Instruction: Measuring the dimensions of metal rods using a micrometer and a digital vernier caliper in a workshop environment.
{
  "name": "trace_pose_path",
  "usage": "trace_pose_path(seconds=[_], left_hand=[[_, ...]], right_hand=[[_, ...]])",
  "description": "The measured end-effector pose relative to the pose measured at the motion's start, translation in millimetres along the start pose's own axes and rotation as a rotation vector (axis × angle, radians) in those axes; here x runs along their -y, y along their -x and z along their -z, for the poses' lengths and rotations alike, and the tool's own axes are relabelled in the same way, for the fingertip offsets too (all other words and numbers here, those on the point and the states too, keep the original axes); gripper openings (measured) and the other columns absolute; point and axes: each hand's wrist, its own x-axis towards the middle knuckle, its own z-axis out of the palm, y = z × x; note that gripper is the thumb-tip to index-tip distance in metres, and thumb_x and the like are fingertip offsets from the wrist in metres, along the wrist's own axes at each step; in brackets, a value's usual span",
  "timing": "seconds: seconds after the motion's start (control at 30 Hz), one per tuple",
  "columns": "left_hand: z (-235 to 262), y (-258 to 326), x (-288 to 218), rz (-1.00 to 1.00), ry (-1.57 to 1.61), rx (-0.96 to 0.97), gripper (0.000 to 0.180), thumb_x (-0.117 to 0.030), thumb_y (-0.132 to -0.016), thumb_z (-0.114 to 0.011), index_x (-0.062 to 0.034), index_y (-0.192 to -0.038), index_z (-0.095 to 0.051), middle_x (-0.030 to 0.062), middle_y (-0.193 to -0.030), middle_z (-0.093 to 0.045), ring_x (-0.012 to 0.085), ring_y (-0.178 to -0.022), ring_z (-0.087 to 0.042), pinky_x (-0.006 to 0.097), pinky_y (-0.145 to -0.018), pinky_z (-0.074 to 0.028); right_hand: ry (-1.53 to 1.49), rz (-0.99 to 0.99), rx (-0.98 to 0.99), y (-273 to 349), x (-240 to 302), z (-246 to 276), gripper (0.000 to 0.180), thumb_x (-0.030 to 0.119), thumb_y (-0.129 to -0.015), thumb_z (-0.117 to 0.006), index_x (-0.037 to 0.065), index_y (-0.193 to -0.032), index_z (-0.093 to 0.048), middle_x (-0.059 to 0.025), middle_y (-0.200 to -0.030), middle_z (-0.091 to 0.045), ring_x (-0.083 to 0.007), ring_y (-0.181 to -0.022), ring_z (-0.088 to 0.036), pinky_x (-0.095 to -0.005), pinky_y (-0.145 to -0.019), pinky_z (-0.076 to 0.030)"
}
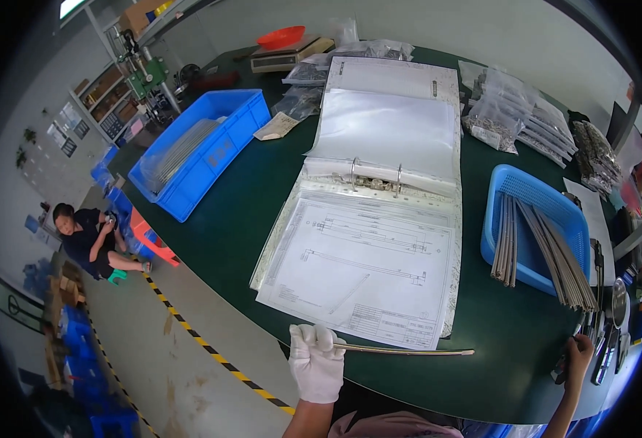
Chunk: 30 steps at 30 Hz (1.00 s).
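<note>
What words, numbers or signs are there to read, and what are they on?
Drawing sheet: tiny notes and a boxed table, too small to read surely.
Blue crate: marks on its side, blurred.
Plastic bag: a label, too small.
Binder's top page: dark marks, too small.
Rod in left hand: no print that I see.

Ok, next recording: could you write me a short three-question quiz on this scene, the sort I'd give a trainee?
1. Multiple choice: what does the left hand hold?
A) a red tray
B) a thin metal rod
C) a bag of small parts

2. True or false: the perforated blue basket lies to the left of the open ring binder.

3. Fill in: one of the hands wears a white glove; the ____ one is bare.

Key:
1. B.
2. False; the basket is to the binder's right.
3. Right.
</note>
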Motion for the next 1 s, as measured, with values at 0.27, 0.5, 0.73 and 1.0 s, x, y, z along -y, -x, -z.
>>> trace_pose_path(seconds=[0.27, 0.5, 0.73, 1.0], left_hand=[[-0.2, -3.0, 1.7, 0.004, -0.025, 0.026, 0.034, -0.034, -0.092, -0.029, -0.0117, -0.068, -0.038, 0.0018, -0.058, -0.035, 0.013, -0.054, -0.032, 0.026, -0.051, -0.034], [-1.7, -2.0, -1.4, 0.01, -0.033, 0.021, 0.033, -0.033, -0.092, -0.029, -0.0117, -0.068, -0.037, 0.0012, -0.058, -0.034, 0.0125, -0.054, -0.03, 0.026, -0.053, -0.032], [2.1, -1.1, -1.0, 0.032, -0.01, 0.091, 0.032, -0.034, -0.092, -0.031, -0.0117, -0.069, -0.036, 0.0018, -0.061, -0.035, 0.0122, -0.056, -0.033, 0.026, -0.054, -0.033], [4.0, -3.9, -5.8, 0.06, 0.008, 0.094, 0.033, -0.035, -0.092, -0.03, -0.0124, -0.068, -0.035, 0.0003, -0.059, -0.03, 0.0124, -0.055, -0.028, 0.025, -0.054, -0.029]], right_hand=[[0.508, 0.277, -0.159, 4.8, 35.0, -15.7, 0.018, 0.018, -0.076, -0.054, 0.002, -0.085, -0.054, -0.0089, -0.074, -0.052, -0.0208, -0.069, -0.05, -0.0318, -0.064, -0.039], [0.645, 0.548, -0.199, 7.7, 36.9, -20.3, 0.016, 0.015, -0.078, -0.047, 0.001, -0.083, -0.053, -0.0144, -0.08, -0.048, -0.032, -0.076, -0.049, -0.0372, -0.066, -0.038], [0.588, 0.769, -0.371, 20.9, 61.7, -28.3, 0.013, 0.01, -0.078, -0.045, -0.001, -0.077, -0.051, -0.0153, -0.076, -0.045, -0.0325, -0.071, -0.046, -0.0383, -0.063, -0.036], [0.093, 1.009, 0.429, 88.8, 123.3, -116.6, 0.029, 0.024, -0.076, -0.043, 0.007, -0.053, -0.049, -0.009, -0.053, -0.043, -0.0262, -0.051, -0.043, -0.0357, -0.051, -0.032]])
